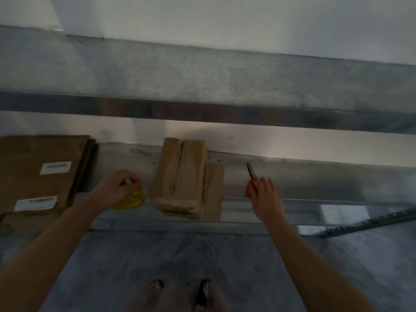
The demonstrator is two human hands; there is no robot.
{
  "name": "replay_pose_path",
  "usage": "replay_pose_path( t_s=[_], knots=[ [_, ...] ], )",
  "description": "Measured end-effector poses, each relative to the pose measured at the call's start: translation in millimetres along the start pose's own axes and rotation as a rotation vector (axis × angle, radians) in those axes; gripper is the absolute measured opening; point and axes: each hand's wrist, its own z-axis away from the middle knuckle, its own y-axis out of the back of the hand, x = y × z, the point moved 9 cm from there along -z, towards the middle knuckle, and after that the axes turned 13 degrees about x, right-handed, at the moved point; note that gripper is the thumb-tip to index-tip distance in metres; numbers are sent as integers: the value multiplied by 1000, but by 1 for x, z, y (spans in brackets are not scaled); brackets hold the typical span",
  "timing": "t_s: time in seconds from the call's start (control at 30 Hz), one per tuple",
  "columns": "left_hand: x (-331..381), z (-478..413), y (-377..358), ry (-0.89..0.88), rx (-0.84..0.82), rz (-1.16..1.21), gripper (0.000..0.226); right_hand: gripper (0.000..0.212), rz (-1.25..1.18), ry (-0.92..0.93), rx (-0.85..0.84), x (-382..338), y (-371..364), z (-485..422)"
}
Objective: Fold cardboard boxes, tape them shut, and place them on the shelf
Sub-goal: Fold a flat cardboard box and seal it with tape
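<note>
A person is standing at a metal rack, both bare arms reaching out over the lower shelf (315,181). The left hand (117,188) is curling down around a yellow tape roll (132,198), gripping it from above where it is sitting on the shelf's near edge. Just right of the roll, a tan cardboard box (186,176) is lying on the same shelf, only partly folded, with flaps sticking out at its near and right sides. The right hand (265,197) is reaching right of the box, its fingertips meeting the near end of a slim dark tool (251,171) that is pointing away toward the wall; blur is hiding whether the fingers are pinching it or only touching it. At far left a flat cardboard stack (40,174) with white labels is lying on the shelf. The upper shelf (202,82) is running across above, and a dark perforated strip (369,221) is lying low at right
</note>
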Motion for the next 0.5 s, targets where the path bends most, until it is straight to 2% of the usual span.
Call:
replay_pose_path(
  t_s=[0.13,0.27,0.4,0.5],
  knots=[
    [1,8,1,35,41,-29,10,48,53,-105,-39,13,-8,-10],
    [6,12,8,61,96,-20,4,46,148,-309,-92,27,-8,-13],
    [8,13,15,61,79,-14,4,32,211,-267,-108,19,-3,-13],
    [6,15,20,47,49,-17,6,29,220,-255,-70,14,8,-3]
  ],
)
